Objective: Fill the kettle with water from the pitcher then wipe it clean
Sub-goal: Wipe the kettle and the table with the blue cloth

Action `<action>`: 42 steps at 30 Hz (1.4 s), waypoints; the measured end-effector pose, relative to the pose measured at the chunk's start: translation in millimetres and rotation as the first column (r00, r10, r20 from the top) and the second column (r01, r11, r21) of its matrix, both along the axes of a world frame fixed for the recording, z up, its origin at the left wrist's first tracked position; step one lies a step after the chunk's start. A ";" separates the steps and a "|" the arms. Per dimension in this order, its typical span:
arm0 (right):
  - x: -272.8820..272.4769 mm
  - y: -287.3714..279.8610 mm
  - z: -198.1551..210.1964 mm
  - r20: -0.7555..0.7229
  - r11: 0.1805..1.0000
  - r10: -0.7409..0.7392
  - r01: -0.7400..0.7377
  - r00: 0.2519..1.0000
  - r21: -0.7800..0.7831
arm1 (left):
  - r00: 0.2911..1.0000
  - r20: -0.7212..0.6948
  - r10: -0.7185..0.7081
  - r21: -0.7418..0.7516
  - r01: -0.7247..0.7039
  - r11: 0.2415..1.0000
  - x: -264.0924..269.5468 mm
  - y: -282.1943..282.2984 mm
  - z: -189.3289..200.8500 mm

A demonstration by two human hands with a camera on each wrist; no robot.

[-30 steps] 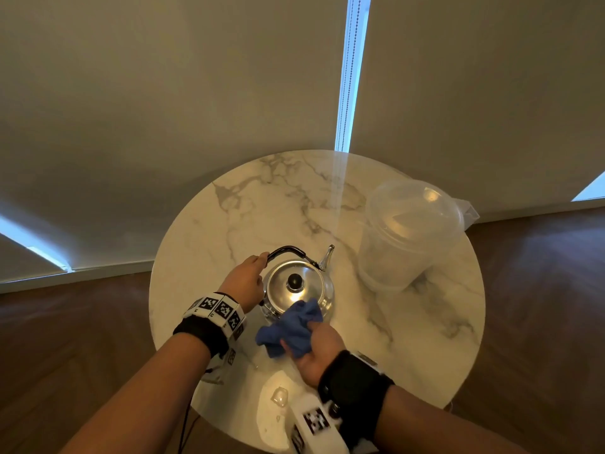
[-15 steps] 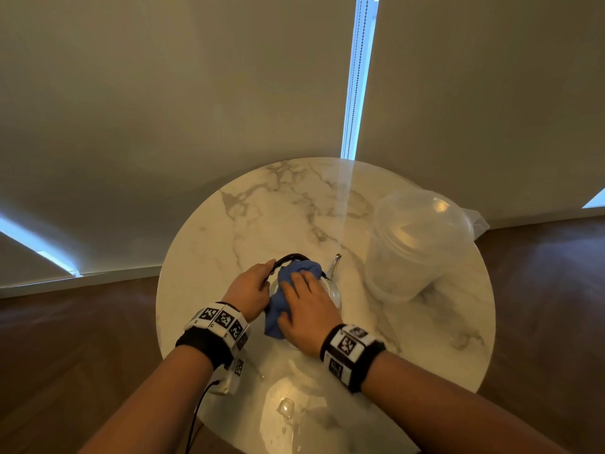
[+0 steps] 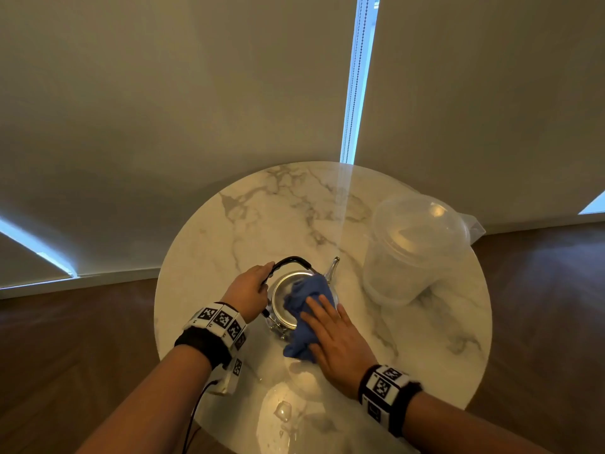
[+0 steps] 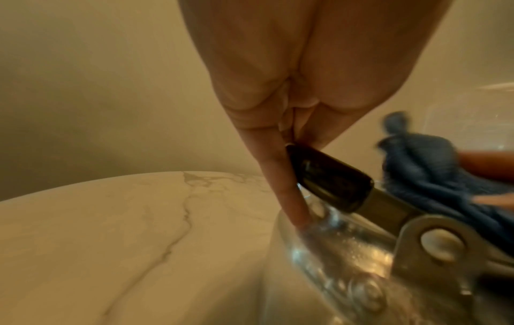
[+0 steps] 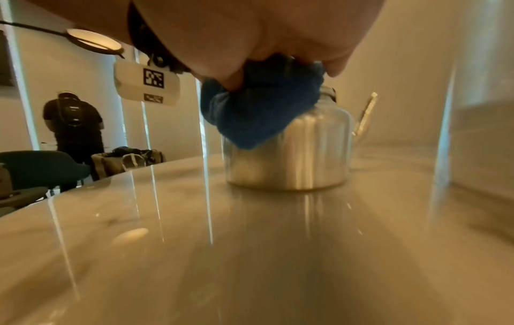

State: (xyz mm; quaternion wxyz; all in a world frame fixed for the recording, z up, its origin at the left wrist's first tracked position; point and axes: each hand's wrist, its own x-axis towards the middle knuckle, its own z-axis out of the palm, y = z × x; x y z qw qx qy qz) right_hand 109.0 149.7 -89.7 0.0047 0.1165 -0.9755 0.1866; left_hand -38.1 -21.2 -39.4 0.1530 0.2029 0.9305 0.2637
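Head view: The metal kettle [image 3: 288,301] stands on the round marble table [image 3: 248,224], slightly toward 6 o'clock of the tabletop centre, spout at its 1 o'clock. The clear plastic pitcher [image 3: 415,253] stands apart from the kettle at 3 o'clock, lid on. The left hand [image 3: 249,291] grips the black kettle handle [image 3: 291,261] from the 9 o'clock side, fingers curled round it. The right hand [image 3: 337,342] lies on the blue cloth [image 3: 306,309], fingers extended and fairly close together, pressing the cloth against the lid and the 4 o'clock flank. Half a second ago the cloth covered the lid's far part, near the handle; it now sits lower, toward 5 o'clock, and part of the lid rim is exposed again. One second ago the cloth was still bunched off the kettle at 6 o'clock. Judgement: filling is complete and a wiping stroke is under way across the lid toward the near wall. Water drops [image 3: 283,412] lie on the table at 6 o'clock.

Left wrist view: The thumb and fingers [image 4: 281,173] pinch the black grip, one fingertip touching the wet shoulder (droplets visible on the metal). The cloth appears at 3 o'clock.

Right wrist view: The cloth is bunched under the palm, over the kettle's top left edge; the right fingers' spread cannot be told here. The lower wall is not yet covered, so wiping probably remains.
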 end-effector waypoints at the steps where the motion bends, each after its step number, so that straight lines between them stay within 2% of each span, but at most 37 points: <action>1: 2.1 4.7 0.1 0.015 0.996 -0.012 0.014 1.000 -0.088 | 1.000 0.002 -0.007 -0.006 0.007 1.000 0.6 0.2 0.7; 3: -2.2 10.4 4.7 0.019 0.980 -0.028 0.031 0.999 -0.195 | 1.000 -0.001 -0.021 -0.021 0.021 1.000 0.6 0.4 1.8; 7: -38.1 13.7 26.6 -0.023 0.951 -0.045 0.036 0.999 -0.306 | 0.999 0.005 -0.037 -0.022 0.037 0.999 -0.8 -1.1 2.9; 11: -63.2 21.4 37.8 0.039 0.959 0.005 0.006 0.999 -0.284 | 1.000 0.020 -0.016 -0.010 0.016 1.000 -2.8 -0.4 1.5; 14: -44.7 22.1 25.7 0.031 0.943 -0.008 0.018 0.999 -0.334 | 1.000 0.022 0.002 0.007 -0.002 1.000 -1.1 -0.1 1.0; 15: -32.1 20.5 16.7 -0.027 0.951 -0.028 0.018 0.999 -0.310 | 1.000 0.027 0.010 0.012 -0.010 1.000 0.0 -0.3 0.9; 18: 5.5 9.5 -10.7 -0.208 0.998 -0.055 0.048 0.977 -0.039 | 0.999 0.035 0.022 0.009 -0.022 1.000 1.7 -0.1 2.8; 20: 20.2 -0.8 -16.9 -0.204 0.999 0.026 -0.021 0.979 0.028 | 0.999 0.032 0.024 0.021 -0.025 0.999 2.9 0.5 6.7; 22: 24.5 -6.3 -19.2 -0.249 0.989 0.146 -0.144 0.957 0.027 | 1.000 0.023 0.019 0.044 -0.020 0.999 5.5 0.5 12.4; 25: 25.4 -5.5 -14.2 -0.181 0.939 0.257 -0.290 0.949 -0.186 | 0.999 0.030 -0.033 0.096 0.030 0.995 7.9 -1.0 26.5; 27: 31.5 2.2 -14.1 -0.094 0.913 0.268 -0.284 0.959 -0.294 | 0.993 -0.001 -0.120 0.097 0.120 0.988 8.7 0.1 40.3; 29: 39.8 17.3 -15.8 -0.048 0.903 0.226 -0.228 0.973 -0.364 | 0.964 -0.047 -0.263 -0.024 0.262 0.965 9.6 5.5 55.0; 31: 47.0 37.7 -18.0 -0.030 0.905 0.134 -0.134 0.991 -0.403 | 0.888 -0.073 -0.454 -0.282 0.418 0.863 7.9 13.3 67.8; 33: 53.8 59.2 -20.3 -0.007 0.903 0.025 -0.026 1.000 -0.428 | 0.763 -0.105 -0.637 -0.564 0.482 0.671 4.2 21.0 77.2; 34: 57.3 69.2 -21.9 0.001 0.899 -0.029 0.027 1.000 -0.437 | 0.680 -0.125 -0.723 -0.660 0.487 0.572 1.6 25.0 80.4; 36: 64.2 86.7 -23.3 0.026 0.874 -0.141 0.137 0.990 -0.466 | 0.508 -0.131 -0.851 -0.758 0.502 0.416 -3.0 35.2 87.4; 38: 69.9 99.9 -24.3 0.028 0.842 -0.236 0.219 0.971 -0.493 | 0.382 -0.062 -0.922 -0.802 0.531 0.273 -6.7 47.2 92.8; 40: 74.5 108.3 -22.3 0.005 0.823 -0.295 0.257 0.955 -0.507 | 0.323 0.050 -0.945 -0.839 0.527 0.136 -9.8 57.0 96.8; 42: 77.8 114.0 -19.5 -0.004 0.806 -0.332 0.282 0.943 -0.520 | 0.313 0.125 -0.942 -0.850 0.523 0.061 -12.8 62.2 99.4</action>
